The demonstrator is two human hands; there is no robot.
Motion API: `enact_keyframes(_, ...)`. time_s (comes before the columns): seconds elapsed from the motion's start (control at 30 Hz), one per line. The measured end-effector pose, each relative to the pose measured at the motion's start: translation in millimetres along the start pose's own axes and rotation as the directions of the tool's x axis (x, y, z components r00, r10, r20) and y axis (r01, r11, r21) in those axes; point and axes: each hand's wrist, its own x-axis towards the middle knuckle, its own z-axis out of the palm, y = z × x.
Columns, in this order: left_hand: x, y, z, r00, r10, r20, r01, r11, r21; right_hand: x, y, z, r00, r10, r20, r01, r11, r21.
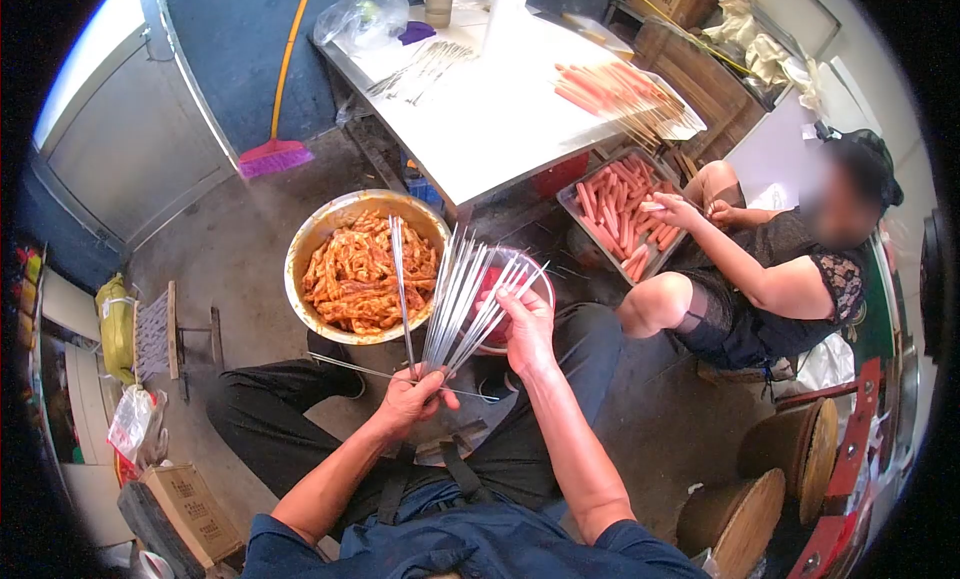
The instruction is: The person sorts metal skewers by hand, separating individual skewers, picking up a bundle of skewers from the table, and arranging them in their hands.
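My left hand (412,397) is closed around the lower ends of a fanned bundle of thin metal skewers (455,299). A few of them stick out sideways, away from the main fan. My right hand (526,331) has its fingers closed on the skewers at the fan's right side, nearer the upper ends. Just beyond my left hand, a large metal bowl (291,269) holds a heap of reddish-brown marinated meat strips (355,264). Behind the skewers and my right hand stands a pinkish-red tub (541,279), partly hidden by them.
A white-topped table (470,149) carries metal skewers (425,69) and skewered pink sausages (620,89). At right, a seated person (780,269) holds a sausage over a tray of sausages (625,209). Round wooden stools (735,524) stand lower right; a broom (275,157) leans behind.
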Motion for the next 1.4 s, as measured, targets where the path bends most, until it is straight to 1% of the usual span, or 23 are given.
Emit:
enact_keyframes(0.1, 0, -1, -1, 1.000, -0.002, 0.002, 0.002, 1.000, -0.009, 1, 2, -1, 1.000, -0.021, 0.004, 0.021, 1.000, -0.022)
enact_keyframes(0.27, 0, 0, -1, 1.000, -0.020, 0.000, 0.020, 0.999, -0.049, 1, -2, 3, 1.000, 0.012, 0.007, -0.012, 0.999, -0.037)
enact_keyframes(0.4, 1, 1, -1, 1.000, -0.013, 0.000, 0.013, 0.998, -0.055, 3, -1, 3, 1.000, 0.008, 0.019, -0.007, 0.999, -0.049)
enact_keyframes(0.57, -2, 5, -2, 0.999, -0.045, 0.006, 0.045, 0.998, -0.054, 5, 2, 4, 0.999, 0.001, 0.046, 0.002, 0.999, -0.054)
enact_keyframes(0.8, -1, 1, -2, 1.000, -0.018, -0.001, 0.018, 0.997, -0.072, 4, -2, 7, 0.999, 0.020, 0.038, -0.019, 0.999, -0.046)
enact_keyframes(0.9, -2, 3, 0, 0.999, -0.032, -0.004, 0.032, 0.996, -0.087, 4, -3, 9, 1.000, 0.028, 0.014, -0.027, 0.999, -0.034)
enact_keyframes(1.1, -2, 4, 0, 0.998, -0.054, -0.024, 0.052, 0.996, -0.079, 5, 0, 7, 0.999, 0.007, 0.037, -0.007, 1.000, -0.004)
enact_keyframes(1.2, -2, 2, -1, 0.999, -0.049, -0.021, 0.047, 0.997, -0.069, 4, -1, 5, 0.999, -0.001, 0.052, 0.002, 1.000, -0.030)
enact_keyframes(1.27, 0, 0, -2, 0.999, -0.034, -0.004, 0.034, 0.996, -0.079, 6, -2, 4, 0.999, -0.008, 0.052, 0.014, 0.995, -0.100)
enact_keyframes(1.3, -1, 0, -2, 0.999, -0.034, -0.004, 0.034, 0.996, -0.079, 6, -1, 4, 0.999, -0.009, 0.052, 0.014, 0.995, -0.100)
enact_keyframes(1.37, -1, 1, -1, 1.000, -0.027, -0.006, 0.026, 0.996, -0.083, 8, 0, 4, 0.995, -0.080, 0.053, 0.087, 0.986, -0.142)
enact_keyframes(1.4, -1, 1, -1, 1.000, -0.027, -0.006, 0.027, 0.996, -0.082, 8, 1, 4, 0.995, -0.080, 0.052, 0.087, 0.986, -0.142)
